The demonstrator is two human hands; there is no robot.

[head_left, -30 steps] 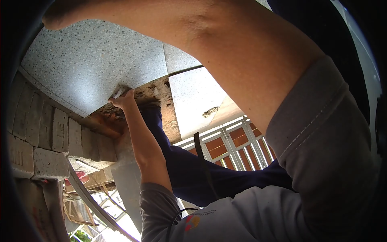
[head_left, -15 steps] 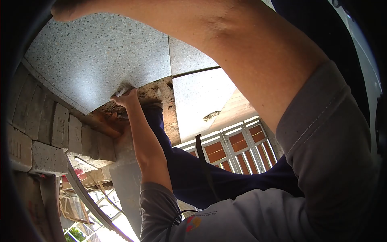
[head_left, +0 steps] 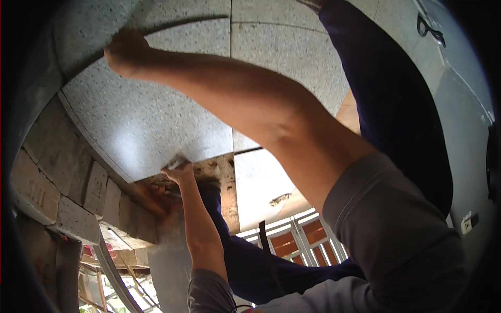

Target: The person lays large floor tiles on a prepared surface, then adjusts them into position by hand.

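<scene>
A large grey speckled tile [head_left: 151, 109] lies across the upper left, with a dark curved gap along its far edge. My right hand [head_left: 127, 53] is closed at that far edge, its fingertips hidden in shadow. At the near edge, my left hand [head_left: 179, 171] grips the tile where its border meets a strip of bare brown mortar [head_left: 227, 180]. The fingers of this hand are partly hidden by the tile edge. Beside the mortar lies a bright, pale tile [head_left: 261, 177] with a small dark, rough patch on it.
Stacked grey blocks [head_left: 78, 219] line the left side. More speckled tiles [head_left: 284, 55] extend beyond the large one. A slatted grille with brown panels [head_left: 313, 232] stands lower right of centre. My dark-trousered leg [head_left: 396, 104] is at the right, near a grey wall [head_left: 467, 141].
The view has shifted, so the tile and both hands appear lower. More floor shows beyond the tile's far edge, and my right hand is now fully inside the picture.
</scene>
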